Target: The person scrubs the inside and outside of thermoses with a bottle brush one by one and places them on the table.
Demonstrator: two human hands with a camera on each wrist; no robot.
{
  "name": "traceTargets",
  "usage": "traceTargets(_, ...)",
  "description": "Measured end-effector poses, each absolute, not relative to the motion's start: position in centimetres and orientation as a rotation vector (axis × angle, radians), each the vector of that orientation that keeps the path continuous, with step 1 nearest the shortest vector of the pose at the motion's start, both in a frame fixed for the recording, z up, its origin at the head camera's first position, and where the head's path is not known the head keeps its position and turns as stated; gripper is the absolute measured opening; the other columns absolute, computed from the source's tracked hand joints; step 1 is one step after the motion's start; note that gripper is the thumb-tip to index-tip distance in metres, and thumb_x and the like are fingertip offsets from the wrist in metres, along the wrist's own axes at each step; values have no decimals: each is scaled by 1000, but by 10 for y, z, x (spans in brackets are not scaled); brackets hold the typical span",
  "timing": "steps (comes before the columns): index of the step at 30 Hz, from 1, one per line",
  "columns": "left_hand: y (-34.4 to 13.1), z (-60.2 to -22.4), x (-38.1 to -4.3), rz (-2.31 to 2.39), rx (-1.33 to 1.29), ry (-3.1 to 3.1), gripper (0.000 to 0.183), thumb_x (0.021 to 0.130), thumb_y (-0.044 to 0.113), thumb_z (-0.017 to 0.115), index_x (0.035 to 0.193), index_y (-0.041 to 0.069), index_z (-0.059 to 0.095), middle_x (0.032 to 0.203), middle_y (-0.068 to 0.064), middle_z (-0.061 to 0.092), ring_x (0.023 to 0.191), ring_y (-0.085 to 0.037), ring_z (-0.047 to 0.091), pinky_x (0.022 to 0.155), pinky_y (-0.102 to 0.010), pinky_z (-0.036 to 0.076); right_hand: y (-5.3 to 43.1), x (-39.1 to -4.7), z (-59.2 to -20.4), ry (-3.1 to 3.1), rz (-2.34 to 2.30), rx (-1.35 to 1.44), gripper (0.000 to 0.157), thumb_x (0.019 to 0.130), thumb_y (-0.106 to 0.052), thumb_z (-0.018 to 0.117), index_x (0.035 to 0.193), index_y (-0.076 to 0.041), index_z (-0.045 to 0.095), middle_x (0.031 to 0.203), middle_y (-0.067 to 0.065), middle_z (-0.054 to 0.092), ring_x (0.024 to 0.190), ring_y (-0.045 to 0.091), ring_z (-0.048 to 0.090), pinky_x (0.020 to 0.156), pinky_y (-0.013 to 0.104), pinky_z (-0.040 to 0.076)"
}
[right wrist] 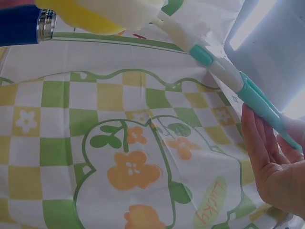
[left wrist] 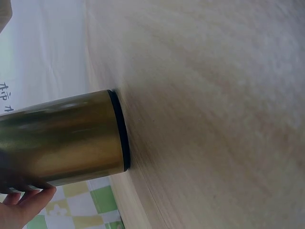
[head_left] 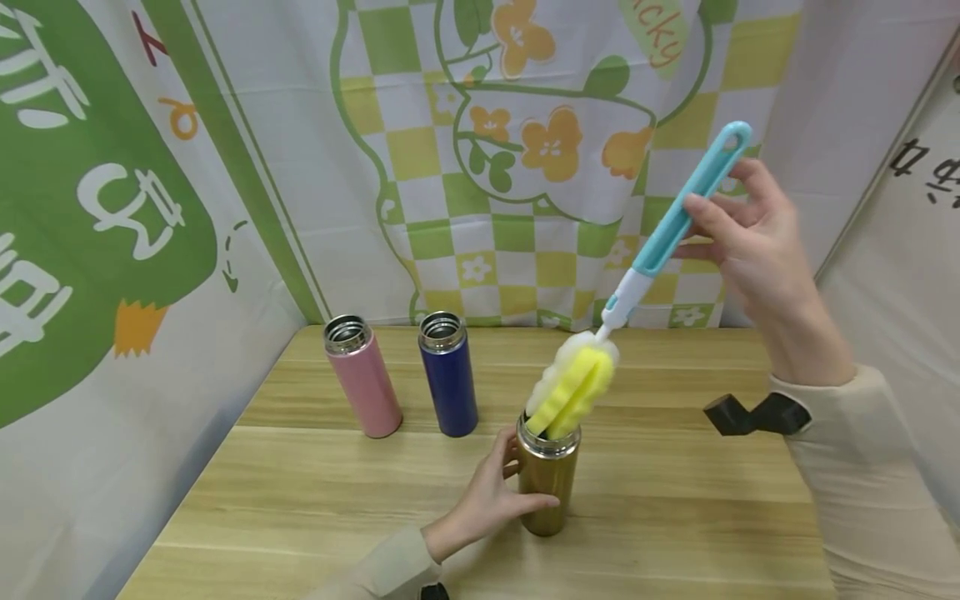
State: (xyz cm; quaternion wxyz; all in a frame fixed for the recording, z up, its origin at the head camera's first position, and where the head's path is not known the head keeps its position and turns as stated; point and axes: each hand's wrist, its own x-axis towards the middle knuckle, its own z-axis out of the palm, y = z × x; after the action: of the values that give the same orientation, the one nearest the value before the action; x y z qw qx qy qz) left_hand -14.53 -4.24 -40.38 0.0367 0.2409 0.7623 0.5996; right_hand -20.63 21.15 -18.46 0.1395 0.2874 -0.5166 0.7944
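A gold bottle [head_left: 551, 479] stands upright on the wooden table, its mouth uncapped. My left hand [head_left: 491, 496] grips its body from the left side, thumb across the front; the left wrist view shows the gold bottle [left wrist: 71, 140] with its dark base on the wood. Up at the right, my right hand [head_left: 757, 233] holds a bottle brush by its turquoise handle [head_left: 686, 204]. The brush's yellow and white sponge head [head_left: 577, 387] slants down, its lower end within the bottle's mouth and the rest above the rim. In the right wrist view, fingers [right wrist: 257, 138] curl around the handle.
To the left stand a pink bottle [head_left: 365, 379] and a dark blue bottle [head_left: 448, 379], both upright and uncapped. The wooden table [head_left: 300, 500] ends at a patterned curtain [head_left: 450, 208] behind. Printed cloth [head_left: 75, 250] hangs on the left side.
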Motion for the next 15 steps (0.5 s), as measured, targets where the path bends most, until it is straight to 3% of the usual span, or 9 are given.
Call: traceTargets(15, -43, -406, -146, 1842, 758, 2338, 72, 65, 5, 77, 122, 3, 33, 120, -15, 47, 106, -30, 48, 88, -38, 41, 164, -201, -166, -1832, 1835, 1074, 29, 82, 7, 55, 109, -5, 52, 74, 11, 63, 64, 19, 62, 58, 34, 52)
